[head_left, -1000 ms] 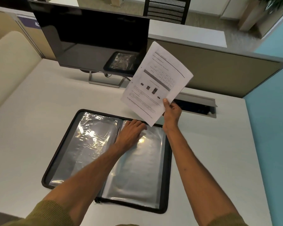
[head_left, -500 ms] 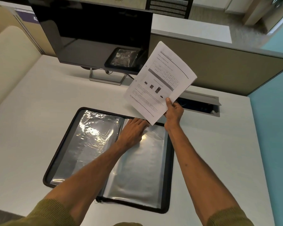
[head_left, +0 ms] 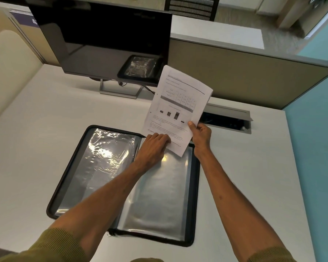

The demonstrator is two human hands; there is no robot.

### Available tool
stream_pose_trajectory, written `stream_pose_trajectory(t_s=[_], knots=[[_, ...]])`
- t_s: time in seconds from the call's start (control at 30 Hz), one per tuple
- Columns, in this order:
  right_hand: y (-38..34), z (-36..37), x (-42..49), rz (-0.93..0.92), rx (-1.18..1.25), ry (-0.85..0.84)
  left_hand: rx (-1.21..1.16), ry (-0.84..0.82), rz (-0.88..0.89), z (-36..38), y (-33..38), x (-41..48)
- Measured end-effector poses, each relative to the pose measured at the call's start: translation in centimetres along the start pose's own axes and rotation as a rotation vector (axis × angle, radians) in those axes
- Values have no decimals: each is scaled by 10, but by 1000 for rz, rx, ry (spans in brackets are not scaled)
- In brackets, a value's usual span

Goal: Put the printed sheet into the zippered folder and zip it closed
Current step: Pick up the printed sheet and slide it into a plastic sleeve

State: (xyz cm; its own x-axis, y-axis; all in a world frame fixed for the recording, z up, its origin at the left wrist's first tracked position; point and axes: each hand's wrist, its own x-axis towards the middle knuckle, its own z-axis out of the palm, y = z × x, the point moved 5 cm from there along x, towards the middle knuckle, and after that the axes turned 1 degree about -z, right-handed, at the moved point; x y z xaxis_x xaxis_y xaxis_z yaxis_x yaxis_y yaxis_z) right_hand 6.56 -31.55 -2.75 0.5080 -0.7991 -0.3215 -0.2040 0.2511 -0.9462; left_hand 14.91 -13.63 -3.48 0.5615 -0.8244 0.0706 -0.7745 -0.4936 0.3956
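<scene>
Sheet [head_left: 178,103] is pinched at its right edge by right hand [head_left: 201,133], tilted over the open folder's [head_left: 106,157] far edge. Left hand [head_left: 152,148] is laid loosely flat on the folder, touching the sheet's bottom.

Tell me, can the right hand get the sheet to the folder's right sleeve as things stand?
Probably yes. The right hand holds the sheet just above the folder's right sleeve, nothing lies between, and the left hand rests at that sleeve's top edge.
</scene>
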Motion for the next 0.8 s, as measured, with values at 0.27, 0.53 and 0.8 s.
stream_pose_trajectory(t_s=[0.27,0.53,0.8], knots=[[5,-11,2,19,-63,-37,142,-199,14,2,-19,9],[1,-3,9,65,-55,-115,226,-279,-41,-19,-61,14],[-13,0,20,59,-80,-161,223,-251,-109,-20,-65,10]])
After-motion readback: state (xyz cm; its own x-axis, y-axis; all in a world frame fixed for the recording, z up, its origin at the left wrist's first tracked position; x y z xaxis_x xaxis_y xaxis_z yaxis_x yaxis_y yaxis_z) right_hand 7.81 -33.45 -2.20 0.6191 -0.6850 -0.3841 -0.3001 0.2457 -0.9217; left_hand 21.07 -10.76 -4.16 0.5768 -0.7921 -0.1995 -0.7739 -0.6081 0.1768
